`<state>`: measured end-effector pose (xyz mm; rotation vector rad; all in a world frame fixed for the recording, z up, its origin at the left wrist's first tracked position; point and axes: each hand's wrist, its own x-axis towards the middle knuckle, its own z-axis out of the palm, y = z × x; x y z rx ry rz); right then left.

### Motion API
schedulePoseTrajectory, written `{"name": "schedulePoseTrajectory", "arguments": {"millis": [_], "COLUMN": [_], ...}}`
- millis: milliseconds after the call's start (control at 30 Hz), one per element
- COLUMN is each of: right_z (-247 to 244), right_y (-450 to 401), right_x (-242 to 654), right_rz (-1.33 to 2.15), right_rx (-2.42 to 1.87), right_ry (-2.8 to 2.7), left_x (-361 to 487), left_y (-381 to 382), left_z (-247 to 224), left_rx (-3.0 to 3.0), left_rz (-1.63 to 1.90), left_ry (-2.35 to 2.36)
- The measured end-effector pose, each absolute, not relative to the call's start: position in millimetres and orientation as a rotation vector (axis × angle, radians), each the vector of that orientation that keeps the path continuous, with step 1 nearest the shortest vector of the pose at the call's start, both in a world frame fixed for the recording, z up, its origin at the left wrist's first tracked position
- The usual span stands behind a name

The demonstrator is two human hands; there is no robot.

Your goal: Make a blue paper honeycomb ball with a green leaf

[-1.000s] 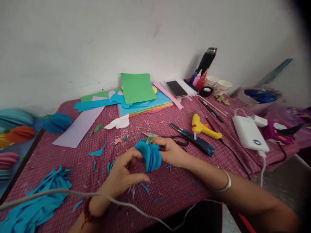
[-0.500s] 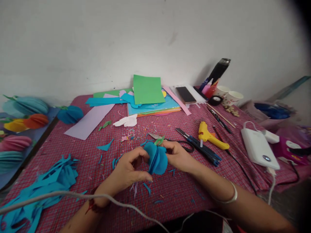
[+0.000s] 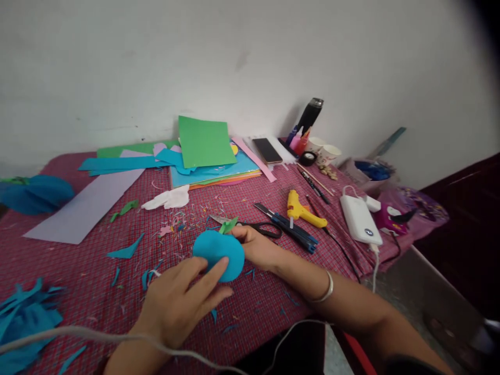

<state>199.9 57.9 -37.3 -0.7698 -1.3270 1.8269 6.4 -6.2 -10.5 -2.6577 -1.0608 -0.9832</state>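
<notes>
A round blue paper pumpkin (image 3: 219, 247) with a green paper stem (image 3: 228, 226) is held over the table; one flat blue face is turned toward me. My right hand (image 3: 255, 247) pinches its right edge near the stem, fingertips partly hidden behind the paper. My left hand (image 3: 183, 297) lies against the blue face with fingers stretched and apart, touching it without a visible grip. Scissors (image 3: 269, 229) with dark handles rest just behind the pumpkin. Blue paper offcuts (image 3: 127, 249) and tiny scraps are scattered around it.
Right of my hands are a utility knife (image 3: 291, 229), a yellow glue gun (image 3: 302, 211) and a white power bank (image 3: 359, 219). Coloured paper (image 3: 207, 143) is stacked behind. Another blue paper pumpkin (image 3: 39, 194) stands far left. A white cable (image 3: 117, 337) crosses in front of my left forearm.
The view has turned right, so things sit further left. The pumpkin's fanned layers now show as one flat face. My left fingers have moved from its side onto that face.
</notes>
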Motion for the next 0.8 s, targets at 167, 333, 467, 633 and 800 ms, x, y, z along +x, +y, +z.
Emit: {"name": "schedulePoseTrajectory", "arguments": {"millis": [167, 333, 467, 633, 800], "right_z": [-38.2, -32.8, -29.7, -23.8, -20.2], "right_y": [58.5, 60.1, 62.7, 66.4, 63.9], "right_x": [199.3, 202.0, 205.9, 210.1, 210.7], "right_rz": [1.834, 1.787, 1.687, 1.466, 1.269], "right_rx": [-0.761, -0.747, -0.743, -0.749, -0.762], "right_ry": [-1.338, -1.433, -1.543, -1.723, -1.88], "left_x": [3.4, 3.4, -2.3, -7.6, 1.2], "left_y": [-7.8, -5.0, 2.4, 8.1, 3.0], "left_z": [-22.9, -21.4, -8.3, 6.3, 1.5], "left_rx": [-2.744, -2.79, -2.829, -2.874, -2.894], "left_rz": [-1.046, -1.271, -1.235, -1.071, -1.052], "left_ry": [-1.191, -1.473, -1.63, -1.58, -1.789]}}
